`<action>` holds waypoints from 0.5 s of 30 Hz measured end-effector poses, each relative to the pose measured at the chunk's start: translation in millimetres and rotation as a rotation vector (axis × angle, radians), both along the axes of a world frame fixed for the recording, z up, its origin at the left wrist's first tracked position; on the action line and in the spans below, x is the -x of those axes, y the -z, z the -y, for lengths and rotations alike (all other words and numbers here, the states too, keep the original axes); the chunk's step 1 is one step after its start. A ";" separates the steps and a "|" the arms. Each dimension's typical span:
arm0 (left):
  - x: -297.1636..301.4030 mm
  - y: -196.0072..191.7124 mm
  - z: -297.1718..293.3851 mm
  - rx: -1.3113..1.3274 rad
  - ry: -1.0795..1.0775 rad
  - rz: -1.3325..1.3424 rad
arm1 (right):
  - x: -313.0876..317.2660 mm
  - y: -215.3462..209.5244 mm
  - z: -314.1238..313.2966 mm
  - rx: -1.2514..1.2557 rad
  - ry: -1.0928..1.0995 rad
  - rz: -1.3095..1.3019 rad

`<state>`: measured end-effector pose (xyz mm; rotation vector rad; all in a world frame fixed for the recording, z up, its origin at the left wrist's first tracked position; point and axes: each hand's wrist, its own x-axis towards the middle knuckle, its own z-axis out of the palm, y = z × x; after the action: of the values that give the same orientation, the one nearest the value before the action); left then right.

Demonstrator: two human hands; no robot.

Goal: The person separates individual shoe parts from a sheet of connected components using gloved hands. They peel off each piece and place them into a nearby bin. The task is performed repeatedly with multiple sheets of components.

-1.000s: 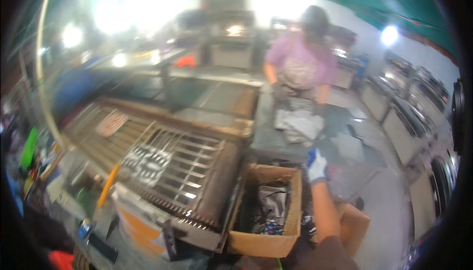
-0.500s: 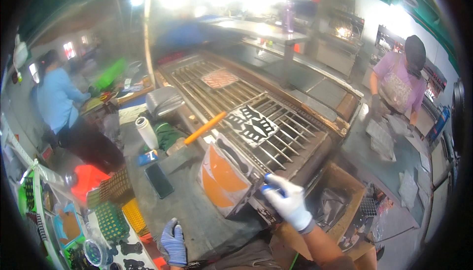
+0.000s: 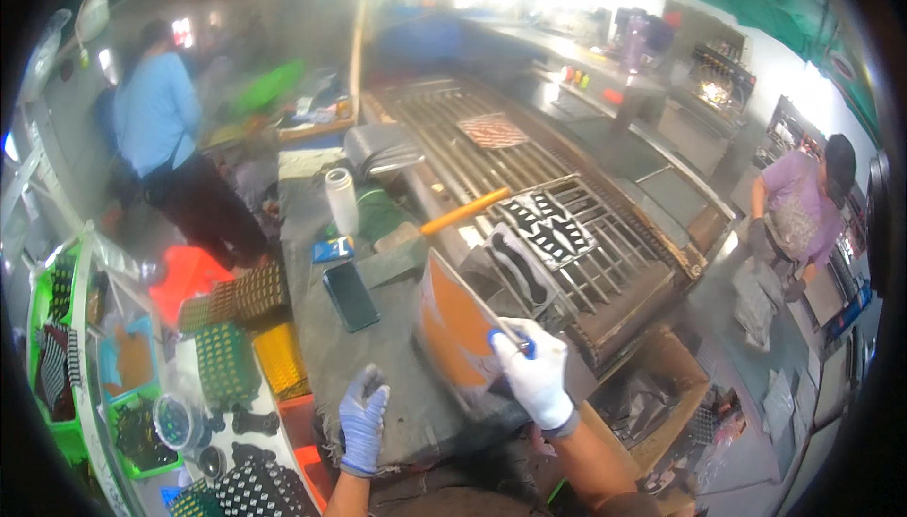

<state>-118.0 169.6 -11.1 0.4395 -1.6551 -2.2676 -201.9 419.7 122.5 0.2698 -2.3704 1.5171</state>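
My right hand, in a white glove with blue at the fingertips, is closed at the right corner of a tilted orange-and-white panel. A small metallic piece shows by its fingertips; I cannot make out its kind. Behind the panel lies a pale piece with a long black shape, beside the conveyor. My left hand, in a blue-striped grey glove, is held over the front of the dark worktable. Its fingers are extended and hold nothing. A white sheet with black shapes lies on the conveyor bars.
A phone, a white bottle and an orange-handled tool are on the worktable. Patterned pieces and bins stand left. An open cardboard box is at right. Co-workers stand left and right.
The orange-and-white panel has tilted up, and the pale piece with the black shape now shows behind it. My left hand has risen slightly. The view has shifted, moving the scene right.
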 end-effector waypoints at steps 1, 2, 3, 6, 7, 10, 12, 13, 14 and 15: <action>-0.8 -9.2 6.8 0.122 -0.026 0.001 | -1.3 -1.3 -1.0 0.144 -0.028 0.069; -5.7 -20.1 18.4 0.165 0.036 -0.062 | -2.9 -1.6 -3.3 0.248 -0.045 0.180; -11.4 -31.7 32.2 0.186 0.106 -0.064 | -2.1 0.3 -4.5 0.390 -0.123 0.297; -44.2 -57.3 51.7 0.018 0.358 0.027 | -1.2 20.9 6.4 0.587 -0.218 0.479; -54.5 -61.6 52.0 0.044 0.315 0.073 | -1.0 31.4 15.6 0.625 -0.218 0.491; -79.0 -67.4 41.6 0.031 0.133 0.108 | -15.6 54.2 19.5 0.652 -0.176 0.725; -90.7 -70.3 37.0 0.044 0.059 0.140 | -30.4 67.5 23.0 0.490 -0.360 0.718; -96.2 -72.2 36.5 0.071 0.051 0.175 | -37.6 73.5 24.0 0.484 -0.407 0.729; -100.5 -73.1 34.3 0.097 0.013 0.208 | -43.1 79.0 25.2 0.482 -0.458 0.726; -103.1 -73.5 34.4 0.142 0.015 0.210 | -47.4 84.9 27.7 0.498 -0.419 0.762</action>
<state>-14.9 135.2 62.4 0.6509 -1.9120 -2.1579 -154.6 392.0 37.6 0.0683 -2.4016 2.7413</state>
